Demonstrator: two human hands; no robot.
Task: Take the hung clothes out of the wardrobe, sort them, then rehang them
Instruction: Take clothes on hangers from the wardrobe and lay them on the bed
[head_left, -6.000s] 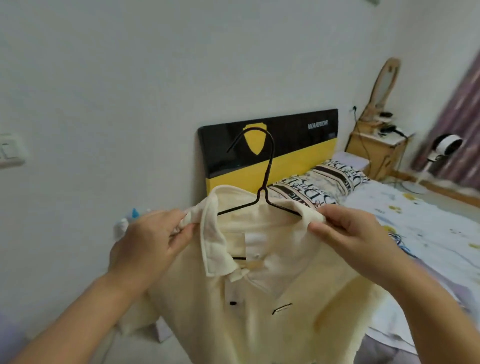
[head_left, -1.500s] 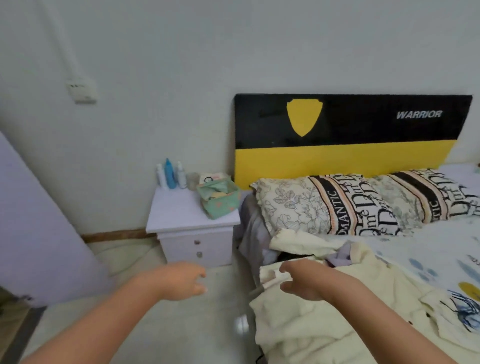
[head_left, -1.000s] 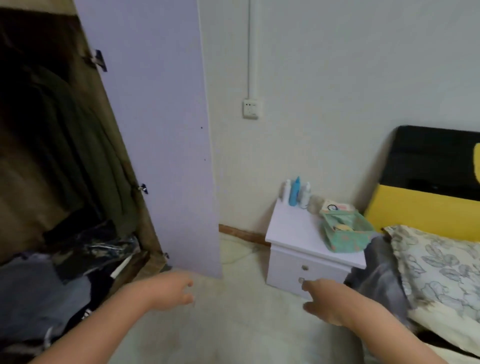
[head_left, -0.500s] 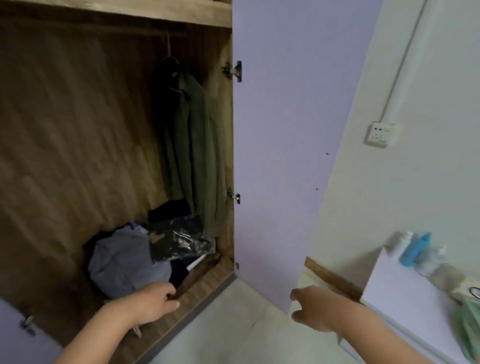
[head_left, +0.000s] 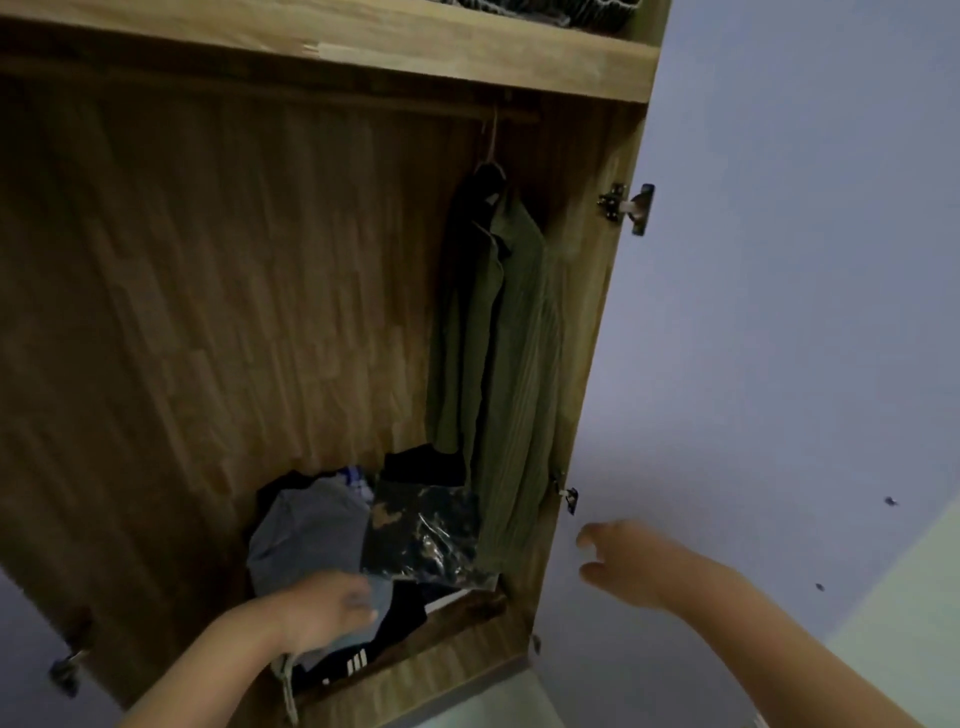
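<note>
An open wooden wardrobe (head_left: 218, 322) fills the view. An olive-green shirt (head_left: 506, 353) hangs from the rail (head_left: 363, 106) at the right end, with a dark garment behind it. Below lies a heap of folded clothes: a grey piece (head_left: 309, 530), a dark item in clear plastic (head_left: 423, 538) and black clothes. My left hand (head_left: 324, 608) hovers low in front of the grey piece, fingers loosely curled and holding nothing. My right hand (head_left: 631, 564) is raised in front of the open door, fingers relaxed and empty.
The lilac wardrobe door (head_left: 779, 312) stands open on the right, with hinges (head_left: 626, 205) on its edge. A shelf board (head_left: 332, 41) tops the hanging space, with folded items above it. Pale floor (head_left: 488, 706) shows at the bottom.
I have turned from the bed, where the cream shirt was left, to face the wardrobe. Both empty hands have moved closer to the opening.
</note>
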